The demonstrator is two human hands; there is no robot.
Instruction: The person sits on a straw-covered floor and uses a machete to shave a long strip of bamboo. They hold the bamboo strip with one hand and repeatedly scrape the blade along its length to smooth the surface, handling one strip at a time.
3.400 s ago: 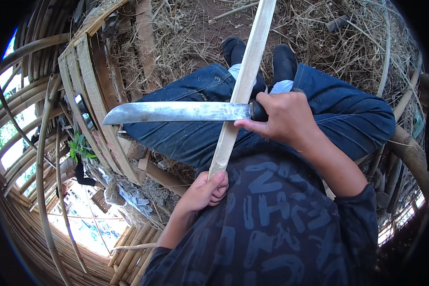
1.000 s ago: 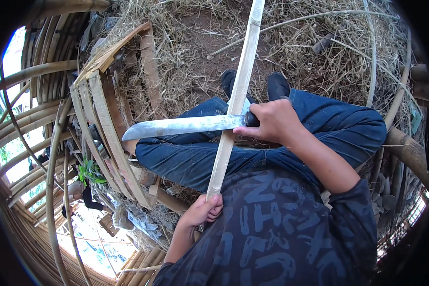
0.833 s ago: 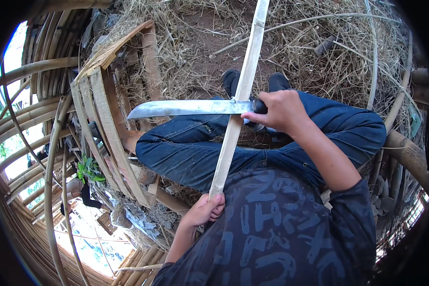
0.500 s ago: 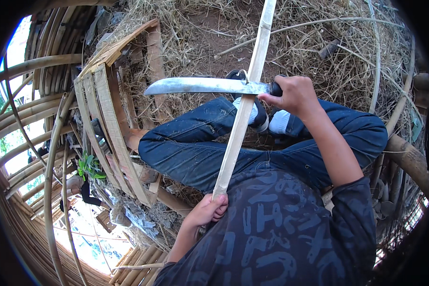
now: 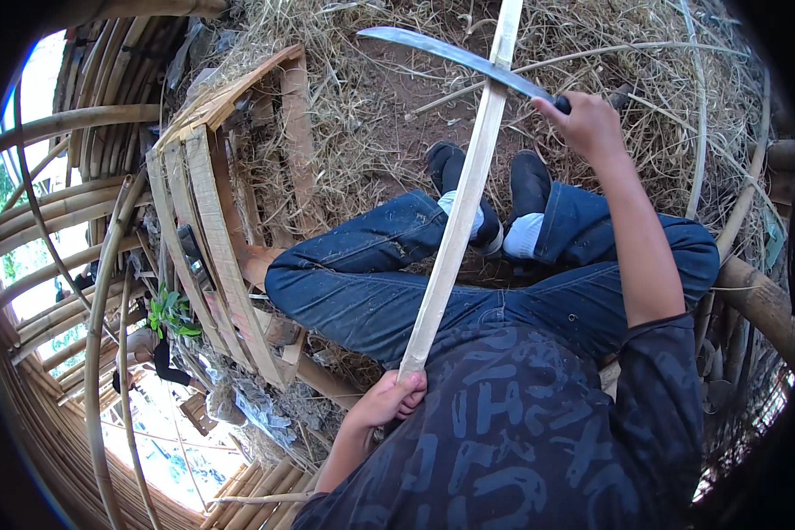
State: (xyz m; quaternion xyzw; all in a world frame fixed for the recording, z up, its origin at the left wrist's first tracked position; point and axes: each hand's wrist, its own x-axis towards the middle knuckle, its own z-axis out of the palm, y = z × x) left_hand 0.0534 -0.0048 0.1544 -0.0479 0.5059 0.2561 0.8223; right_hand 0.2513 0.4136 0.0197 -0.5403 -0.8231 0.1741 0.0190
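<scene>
A long, pale strip of split bamboo runs from my waist up and away past my feet, its far end cut off by the top of the picture. My left hand is closed round its near end, beside my shirt. My right hand grips the dark handle of a machete beyond my shoes. The curved blade points to the left and lies across the strip near its far visible part; the edge's exact contact is too fine to make out.
A wooden slatted crate stands by my left knee. Dry straw and shavings cover the soil ahead. A thick bamboo pole lies at my right, bamboo railings at the left. Another person shows beyond the crate.
My right hand has moved the machete forward along the strip, away from my body, and its blade has tilted, tip farther off. My left hand still holds the near end.
</scene>
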